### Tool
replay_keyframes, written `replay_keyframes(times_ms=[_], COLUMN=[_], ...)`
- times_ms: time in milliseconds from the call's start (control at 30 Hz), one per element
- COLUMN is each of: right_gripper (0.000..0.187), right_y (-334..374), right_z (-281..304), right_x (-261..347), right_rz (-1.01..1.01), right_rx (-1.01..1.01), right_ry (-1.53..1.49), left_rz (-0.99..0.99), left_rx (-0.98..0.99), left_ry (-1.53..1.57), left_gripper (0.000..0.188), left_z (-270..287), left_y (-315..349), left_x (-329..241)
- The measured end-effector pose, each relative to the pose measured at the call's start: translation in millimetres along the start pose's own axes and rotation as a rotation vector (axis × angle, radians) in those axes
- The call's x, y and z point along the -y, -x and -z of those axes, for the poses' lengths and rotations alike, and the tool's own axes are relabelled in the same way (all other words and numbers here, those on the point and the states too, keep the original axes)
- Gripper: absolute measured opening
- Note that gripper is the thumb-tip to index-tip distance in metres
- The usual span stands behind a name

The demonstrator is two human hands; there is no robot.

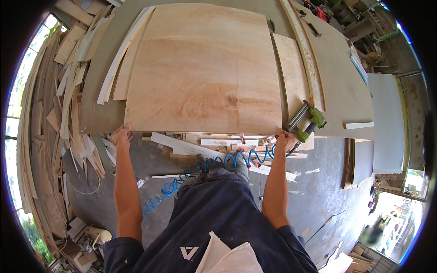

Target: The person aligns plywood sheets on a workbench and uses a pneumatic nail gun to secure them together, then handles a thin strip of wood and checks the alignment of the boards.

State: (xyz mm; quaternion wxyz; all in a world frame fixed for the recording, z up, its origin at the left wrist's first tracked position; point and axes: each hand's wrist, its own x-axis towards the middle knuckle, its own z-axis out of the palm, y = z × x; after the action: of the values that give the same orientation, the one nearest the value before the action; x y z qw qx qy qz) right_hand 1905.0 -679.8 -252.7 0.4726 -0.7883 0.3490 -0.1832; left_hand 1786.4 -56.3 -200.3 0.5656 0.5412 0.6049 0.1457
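A large plywood panel (205, 68) lies flat on the workbench (343, 98), its near edge close to the bench's front edge. My left hand (121, 135) grips the panel's near left corner, fingers closed on it. At the near right corner my right hand (284, 139) holds the same panel, with the thumb on top. Just right of that hand rests a green nail gun (316, 119), joined to a coiled blue air hose (227, 159) that sags in front of my body.
Narrow boards (125, 54) lie left of the panel; another plywood sheet (291, 68) and a long strip (305, 50) lie right. A small white strip (359, 125) sits at the bench's right. Wood offcuts (195, 145) fill the space under the bench; scrap boards (50, 113) lean at far left.
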Motion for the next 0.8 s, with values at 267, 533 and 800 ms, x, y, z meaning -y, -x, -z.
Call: replay_keyframes(times_ms=[267, 533, 800], right_gripper=[0.018, 0.018, 0.015], right_y=[5, 9, 4], right_z=[2, 9, 14], right_x=[15, 27, 28], right_rz=[-0.103, -0.185, -0.176], right_rx=[0.07, 0.15, 0.175], right_ry=[-0.18, -0.242, -0.275], left_rz=[-0.034, -0.079, -0.056], left_rx=[-0.001, 0.022, 0.006], left_ry=[0.039, 0.079, 0.064], left_gripper=[0.025, 0.028, 0.024], left_z=[3, 8, 1], left_y=[-6, -21, -13], left_x=[5, 9, 7])
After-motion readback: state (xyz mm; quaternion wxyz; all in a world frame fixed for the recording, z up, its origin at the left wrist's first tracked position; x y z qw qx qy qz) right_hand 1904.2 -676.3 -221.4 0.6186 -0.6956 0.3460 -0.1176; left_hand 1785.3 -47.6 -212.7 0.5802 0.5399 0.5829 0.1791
